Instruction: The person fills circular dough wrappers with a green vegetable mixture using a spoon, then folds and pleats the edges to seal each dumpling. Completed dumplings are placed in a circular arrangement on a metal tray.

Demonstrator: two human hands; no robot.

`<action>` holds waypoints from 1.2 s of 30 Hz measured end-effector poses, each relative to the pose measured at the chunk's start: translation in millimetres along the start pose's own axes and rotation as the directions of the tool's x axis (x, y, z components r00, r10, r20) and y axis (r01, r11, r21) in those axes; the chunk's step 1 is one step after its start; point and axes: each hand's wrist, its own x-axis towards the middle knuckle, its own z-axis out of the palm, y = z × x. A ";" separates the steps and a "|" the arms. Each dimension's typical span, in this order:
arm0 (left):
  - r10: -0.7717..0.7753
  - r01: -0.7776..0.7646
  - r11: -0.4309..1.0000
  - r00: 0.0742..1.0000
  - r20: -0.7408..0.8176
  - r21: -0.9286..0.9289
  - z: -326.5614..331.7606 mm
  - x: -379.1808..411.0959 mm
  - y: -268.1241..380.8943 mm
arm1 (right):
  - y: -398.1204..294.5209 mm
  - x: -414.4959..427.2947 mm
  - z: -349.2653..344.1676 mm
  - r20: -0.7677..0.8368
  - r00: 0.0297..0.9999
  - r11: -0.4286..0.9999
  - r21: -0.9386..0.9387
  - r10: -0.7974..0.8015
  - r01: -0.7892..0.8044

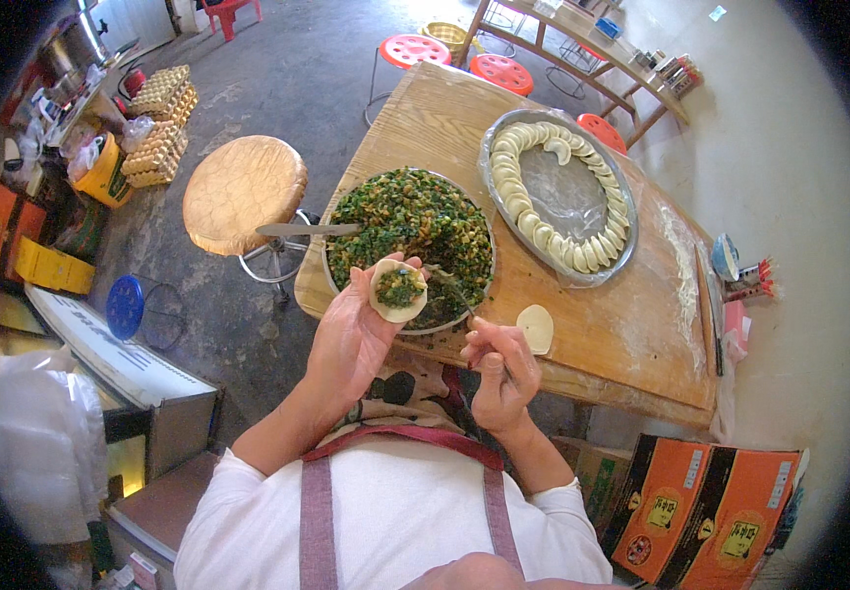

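Note:
On my left hand (355,324) lies a round dough wrapper (398,291) with green chopped filling at its middle; the fingers cradle it from below. My right hand (502,372) grips a thin metal spoon (456,286), whose head is at the filling in the large round basin. Chopped green and yellow filling (410,206) heaps the basin, and a flat-handled utensil (307,229) sticks out over its left rim. One bare wrapper (535,330) lies on the wooden table near my right hand. Folded dumplings (517,203) form a ring on a plastic-lined round tray (490,184) beyond it.
Flour dusts the right side of the wooden table (616,324), where a rolling pin (705,302) and a blue bowl (725,257) lie by the wall. A covered round stool (244,193) stands left of the table. Orange boxes (697,509) sit below at the right.

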 end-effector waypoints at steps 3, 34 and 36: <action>-0.017 0.016 1.000 1.000 0.022 0.005 2.1 0.8 -2.7 | 0.4 3.6 1.4 0.036 0.999 0.999 -0.023 -0.026 0.026; -0.024 0.025 0.999 0.999 0.029 -0.039 0.1 2.2 -3.0 | 14.9 -10.8 5.7 0.130 0.943 0.933 -0.154 -0.306 0.324; -0.018 0.020 0.998 0.999 0.032 -0.063 -1.9 3.0 -3.9 | 15.2 -15.3 8.5 0.175 0.936 0.936 -0.128 -0.305 0.328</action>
